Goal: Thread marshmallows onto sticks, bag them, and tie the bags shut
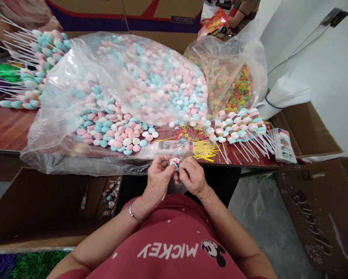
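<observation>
A candy skewer in a clear printed bag [180, 147] points away from me, over the table's front edge. My left hand [159, 176] is closed round its lower end, and the white stick comes out below the fingers. With thumb and fingertips pinched together, my right hand [193, 176] meets the bag's lower end from the other side. Its fingers partly hide what they grip. Just beyond the hands lie yellow twist ties [204, 150] and small ring candies [188, 131]. Loose pink, blue and white candies [127, 133] spread to the left.
A large clear bag of candies [150, 77] covers the table's middle, with a bag of ring candies [240, 89] beside it. Unwrapped candy skewers [243, 124] lie at right, more skewers [50, 48] at far left. An open carton [45, 209] below left contains wrapped skewers [111, 195].
</observation>
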`<state>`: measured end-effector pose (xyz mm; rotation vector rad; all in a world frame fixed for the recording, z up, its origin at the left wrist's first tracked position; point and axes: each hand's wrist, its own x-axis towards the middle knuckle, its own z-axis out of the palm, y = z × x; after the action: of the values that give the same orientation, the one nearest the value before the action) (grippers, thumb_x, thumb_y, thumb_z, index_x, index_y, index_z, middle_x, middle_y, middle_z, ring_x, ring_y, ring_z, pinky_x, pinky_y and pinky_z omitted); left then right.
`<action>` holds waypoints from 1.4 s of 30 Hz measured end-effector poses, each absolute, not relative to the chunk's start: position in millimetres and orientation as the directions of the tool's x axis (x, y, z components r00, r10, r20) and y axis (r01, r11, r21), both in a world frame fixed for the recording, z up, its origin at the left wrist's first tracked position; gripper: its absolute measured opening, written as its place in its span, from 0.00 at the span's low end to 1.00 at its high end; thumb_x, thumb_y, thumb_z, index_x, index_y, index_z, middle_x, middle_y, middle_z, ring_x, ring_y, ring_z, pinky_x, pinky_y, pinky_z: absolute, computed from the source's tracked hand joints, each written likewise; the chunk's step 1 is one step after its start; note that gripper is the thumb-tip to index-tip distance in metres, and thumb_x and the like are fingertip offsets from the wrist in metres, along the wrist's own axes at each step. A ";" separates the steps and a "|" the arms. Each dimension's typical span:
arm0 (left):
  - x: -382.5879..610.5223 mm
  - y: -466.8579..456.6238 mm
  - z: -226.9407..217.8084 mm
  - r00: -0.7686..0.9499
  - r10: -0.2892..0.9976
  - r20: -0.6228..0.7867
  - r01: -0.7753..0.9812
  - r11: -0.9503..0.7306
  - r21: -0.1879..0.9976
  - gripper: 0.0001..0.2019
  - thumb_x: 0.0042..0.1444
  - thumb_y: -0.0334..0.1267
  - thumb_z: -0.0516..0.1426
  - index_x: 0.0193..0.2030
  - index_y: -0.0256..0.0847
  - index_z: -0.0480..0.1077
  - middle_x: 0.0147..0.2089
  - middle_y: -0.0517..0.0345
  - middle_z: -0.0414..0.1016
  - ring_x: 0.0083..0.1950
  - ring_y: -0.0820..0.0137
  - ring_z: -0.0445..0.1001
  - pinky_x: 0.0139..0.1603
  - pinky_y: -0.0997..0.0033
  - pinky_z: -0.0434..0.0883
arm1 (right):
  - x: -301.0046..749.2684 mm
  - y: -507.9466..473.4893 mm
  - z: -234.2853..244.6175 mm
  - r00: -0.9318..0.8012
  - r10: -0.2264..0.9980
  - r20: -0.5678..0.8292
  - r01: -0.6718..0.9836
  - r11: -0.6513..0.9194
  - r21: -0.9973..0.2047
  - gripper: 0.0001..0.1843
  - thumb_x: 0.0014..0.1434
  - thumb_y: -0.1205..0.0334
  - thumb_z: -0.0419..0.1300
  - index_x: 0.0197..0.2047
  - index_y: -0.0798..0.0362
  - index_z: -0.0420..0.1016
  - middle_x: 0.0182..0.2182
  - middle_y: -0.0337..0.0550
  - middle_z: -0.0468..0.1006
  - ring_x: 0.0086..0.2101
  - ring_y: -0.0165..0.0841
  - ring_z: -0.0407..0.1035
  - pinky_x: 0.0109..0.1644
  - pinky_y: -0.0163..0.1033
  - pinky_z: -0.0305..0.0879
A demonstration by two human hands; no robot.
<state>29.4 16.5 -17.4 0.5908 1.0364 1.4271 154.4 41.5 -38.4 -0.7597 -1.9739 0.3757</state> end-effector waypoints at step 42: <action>17.8 22.3 -16.9 -0.108 0.957 -0.270 -0.214 0.243 0.946 0.13 0.46 0.41 0.63 0.33 0.42 0.63 0.16 0.71 0.67 0.13 0.75 0.64 0.15 0.76 0.67 | 156.5 44.3 -35.2 -0.211 0.847 0.489 0.392 0.531 -0.751 0.03 0.58 0.68 0.53 0.34 0.51 0.64 0.30 0.38 0.68 0.29 0.28 0.64 0.33 0.34 0.64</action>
<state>17.8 22.3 -16.9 0.8042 1.2687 1.1973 156.5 44.3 -35.2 -1.0273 -1.8132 0.5955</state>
